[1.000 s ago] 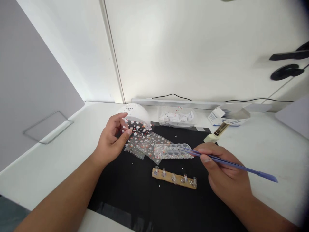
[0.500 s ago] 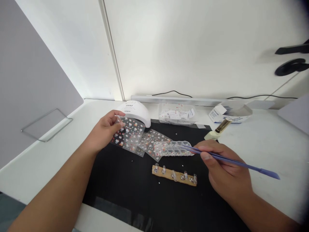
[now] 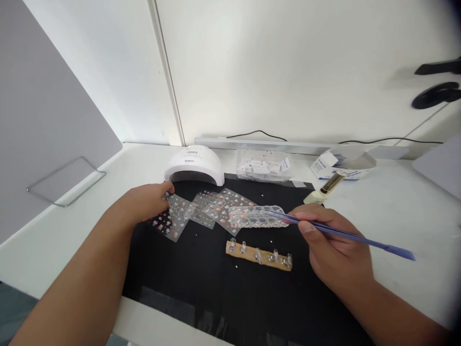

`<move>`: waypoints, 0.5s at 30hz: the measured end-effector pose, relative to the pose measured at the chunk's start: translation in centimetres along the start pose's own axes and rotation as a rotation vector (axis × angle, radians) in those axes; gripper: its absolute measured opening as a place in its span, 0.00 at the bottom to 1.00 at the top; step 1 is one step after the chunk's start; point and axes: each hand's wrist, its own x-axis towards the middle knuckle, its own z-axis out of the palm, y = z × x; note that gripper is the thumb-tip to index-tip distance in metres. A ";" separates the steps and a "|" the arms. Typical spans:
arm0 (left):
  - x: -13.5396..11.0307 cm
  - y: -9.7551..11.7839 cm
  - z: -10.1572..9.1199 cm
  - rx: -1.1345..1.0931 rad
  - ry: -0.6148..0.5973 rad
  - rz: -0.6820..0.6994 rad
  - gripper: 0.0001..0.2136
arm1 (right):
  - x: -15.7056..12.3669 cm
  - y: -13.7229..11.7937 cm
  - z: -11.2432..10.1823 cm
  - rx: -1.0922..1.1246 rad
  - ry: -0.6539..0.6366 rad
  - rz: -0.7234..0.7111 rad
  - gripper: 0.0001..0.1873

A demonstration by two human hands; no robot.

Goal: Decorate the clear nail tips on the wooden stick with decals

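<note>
My left hand is closed on the left edge of a clear nail sticker sheet printed with small red and white figures. Two more such sheets lie overlapping to its right. Purple tweezers are held in my right hand. Their tips are over a clear compartment case with small bits inside; whether they pinch anything is too small to tell. Nearer to me, a tan strip carries several clear nail tips in a row.
A white nail lamp stands behind the sheets. A clear tub of packets, an open white box and a pale polish bottle with a gold cap are at the back. A black mat covers the white table.
My left hand has moved left and toward me, drawing its sheet away from the lamp and down near the mat. My right hand with the tweezers stays almost where it was.
</note>
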 end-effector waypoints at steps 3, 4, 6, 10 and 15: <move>-0.1 0.8 0.1 0.069 0.145 0.029 0.21 | 0.0 0.1 -0.1 -0.005 -0.007 0.000 0.05; -0.2 1.2 0.1 0.072 0.188 0.058 0.20 | 0.0 0.1 -0.1 -0.007 -0.016 -0.004 0.05; -0.5 2.2 0.3 0.054 0.219 0.161 0.19 | 0.0 0.1 -0.1 -0.010 -0.029 -0.014 0.06; -1.0 4.0 1.7 0.014 0.082 0.408 0.20 | 0.0 0.1 0.0 -0.010 0.000 -0.002 0.05; -0.7 4.4 3.6 0.022 -0.042 0.445 0.39 | 0.0 0.0 0.0 -0.010 0.003 0.011 0.05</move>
